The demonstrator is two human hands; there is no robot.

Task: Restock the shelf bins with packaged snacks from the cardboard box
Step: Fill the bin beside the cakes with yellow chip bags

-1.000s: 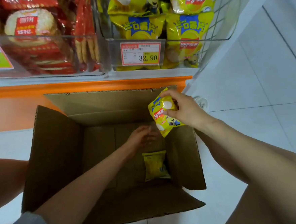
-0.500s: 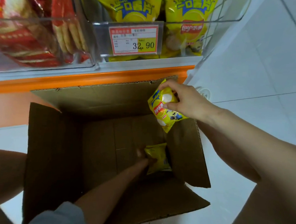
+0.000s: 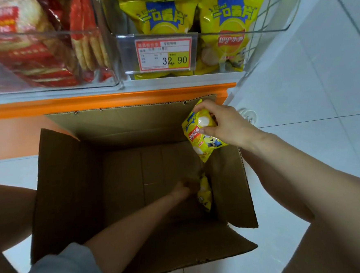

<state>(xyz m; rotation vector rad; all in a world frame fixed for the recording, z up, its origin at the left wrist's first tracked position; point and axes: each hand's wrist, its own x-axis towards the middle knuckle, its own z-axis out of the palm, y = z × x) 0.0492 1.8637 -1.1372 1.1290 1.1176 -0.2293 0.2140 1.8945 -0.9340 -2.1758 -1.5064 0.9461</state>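
The right hand (image 3: 224,122) grips a glossy yellow crisp packet (image 3: 202,138) by its crinkled top edge, fingers curled round it, above the far right corner of the open cardboard box (image 3: 65,181). Deep in the box's shadowed, corrugated interior, the left hand (image 3: 185,188) is blurred but appears to pinch a second yellow packet (image 3: 205,193) standing on edge against the right wall. On the orange-edged shelf (image 3: 113,101) above, a clear plastic bin (image 3: 267,31) holds larger yellow bags (image 3: 224,39) behind a price label (image 3: 164,54); beside it are red cracker packs (image 3: 32,40).
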